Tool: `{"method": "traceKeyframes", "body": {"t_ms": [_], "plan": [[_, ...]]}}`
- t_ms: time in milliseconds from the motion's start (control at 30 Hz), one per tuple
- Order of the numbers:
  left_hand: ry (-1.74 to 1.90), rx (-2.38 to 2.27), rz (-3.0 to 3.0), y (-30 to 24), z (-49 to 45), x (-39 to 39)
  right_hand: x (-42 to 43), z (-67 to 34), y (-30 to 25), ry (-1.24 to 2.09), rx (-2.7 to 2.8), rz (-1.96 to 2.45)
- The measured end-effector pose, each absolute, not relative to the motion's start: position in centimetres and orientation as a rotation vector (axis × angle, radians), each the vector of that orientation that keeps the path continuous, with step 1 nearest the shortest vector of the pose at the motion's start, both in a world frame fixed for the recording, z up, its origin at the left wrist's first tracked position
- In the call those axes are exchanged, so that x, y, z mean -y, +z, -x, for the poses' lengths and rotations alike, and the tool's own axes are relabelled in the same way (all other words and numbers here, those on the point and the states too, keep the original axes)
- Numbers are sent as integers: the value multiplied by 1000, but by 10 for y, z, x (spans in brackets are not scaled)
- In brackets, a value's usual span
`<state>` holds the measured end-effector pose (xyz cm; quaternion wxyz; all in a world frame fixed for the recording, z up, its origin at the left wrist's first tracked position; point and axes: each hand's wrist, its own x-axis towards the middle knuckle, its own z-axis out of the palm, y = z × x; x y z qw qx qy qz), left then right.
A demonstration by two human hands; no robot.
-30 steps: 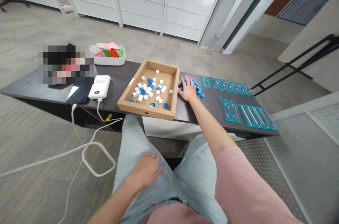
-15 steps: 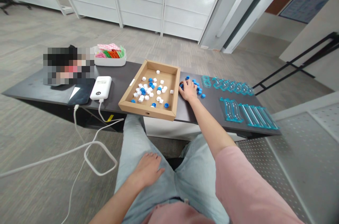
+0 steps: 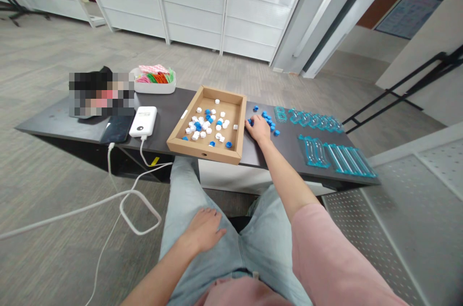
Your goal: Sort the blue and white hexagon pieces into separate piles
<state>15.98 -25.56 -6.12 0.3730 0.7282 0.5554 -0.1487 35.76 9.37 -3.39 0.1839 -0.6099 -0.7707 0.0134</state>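
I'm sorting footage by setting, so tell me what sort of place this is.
Probably an office or workroom: white panelled units line the far side, grey streaked flooring spreads in front of them, and a dark table holds a cardboard tray with small white and blue pieces.

A dark table spans mid-frame. Left side bears an obscured item, black flat device, white power bank and white basket; centre, cardboard tray; right of centre, loose blue pieces; far right, teal-edged clear parts.
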Motion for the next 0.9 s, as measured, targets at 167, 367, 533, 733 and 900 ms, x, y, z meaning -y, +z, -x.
{"method": "traceKeyframes", "body": {"t_ms": [167,367,533,733,900], "plan": [[-361,-1418,-1864,-57,-160,255,-93,-358,-32,46,2143,1780],[-339,-1406,-1867,-53,-160,256,-80,-358,-29,61,2201,1688],[-322,-1408,-1868,-55,-160,255,-75,-366,-29,181,2025,1675],[-317,-1410,-1865,-55,-160,255,-82,-359,-10,295,1703,1497],[-332,-1403,-1871,-56,-161,256,-73,-311,13,430,1981,1127]]}}
